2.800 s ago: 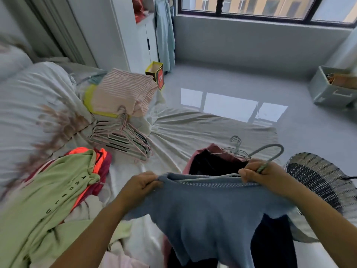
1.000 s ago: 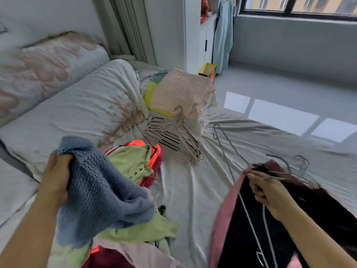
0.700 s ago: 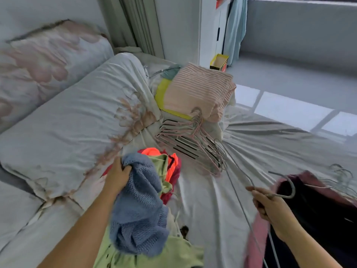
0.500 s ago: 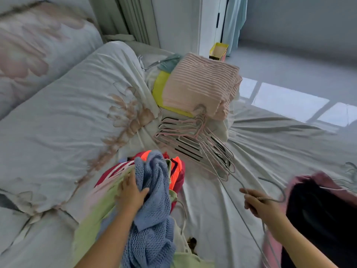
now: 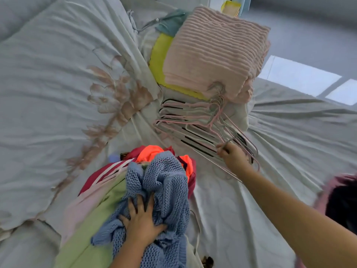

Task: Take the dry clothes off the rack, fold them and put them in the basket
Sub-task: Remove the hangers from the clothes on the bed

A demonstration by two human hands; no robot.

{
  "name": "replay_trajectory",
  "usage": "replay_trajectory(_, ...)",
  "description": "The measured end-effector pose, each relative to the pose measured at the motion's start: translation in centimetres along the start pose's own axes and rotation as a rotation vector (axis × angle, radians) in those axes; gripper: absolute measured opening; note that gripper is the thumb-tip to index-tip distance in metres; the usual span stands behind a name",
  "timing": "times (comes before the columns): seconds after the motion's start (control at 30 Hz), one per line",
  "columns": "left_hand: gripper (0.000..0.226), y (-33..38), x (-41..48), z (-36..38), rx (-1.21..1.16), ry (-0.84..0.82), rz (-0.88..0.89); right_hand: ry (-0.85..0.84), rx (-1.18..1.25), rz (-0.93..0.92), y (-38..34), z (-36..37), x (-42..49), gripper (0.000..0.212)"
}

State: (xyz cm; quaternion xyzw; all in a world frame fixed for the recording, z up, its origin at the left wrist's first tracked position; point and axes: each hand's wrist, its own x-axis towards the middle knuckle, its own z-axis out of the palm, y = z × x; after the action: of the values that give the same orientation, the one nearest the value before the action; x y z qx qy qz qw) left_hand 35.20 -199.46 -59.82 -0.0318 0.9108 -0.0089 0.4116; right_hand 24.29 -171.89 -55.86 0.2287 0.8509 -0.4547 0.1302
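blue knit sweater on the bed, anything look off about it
Yes: the blue open-knit sweater lies crumpled, unfolded, atop a loose heap of green, red and orange clothes, pressed by the flat left hand, unlike the folded pink ribbed stack beyond. The right hand pinches a thin wire hanger.

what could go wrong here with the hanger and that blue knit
1. The wire hanger pinched by the right hand may hook into the pink hanger pile and tangle it.
2. The blue knit sweater lies bunched and unfolded under the left hand on the loose clothes heap; it could crease or get buried.
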Motion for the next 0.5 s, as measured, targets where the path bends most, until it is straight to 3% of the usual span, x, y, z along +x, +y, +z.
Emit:
replay_trajectory(0.13, 0.106, 0.2, 1.2, 1.1, 0.016, -0.021, 0.011, -0.040, -0.035, -0.017, -0.7, 3.2, 5.0, 0.024)
replay_trajectory(0.27, 0.105, 0.0, 1.8, 1.5, 0.027, -0.006, 0.020, -0.010, -0.375, 0.031, -0.5, 4.0, 7.9, 0.041)
replay_trajectory(0.37, 0.105, -0.3, 1.8, 1.7, 0.024, 0.012, 0.013, 0.005, -0.482, 0.029, 1.3, 2.6, 6.6, 0.059)
replay_trajectory(0.5, 0.100, -0.4, 1.3, 1.6, 0.019, 0.077, -0.027, -0.027, -0.511, -0.040, 7.2, -1.0, 1.1, 0.052)
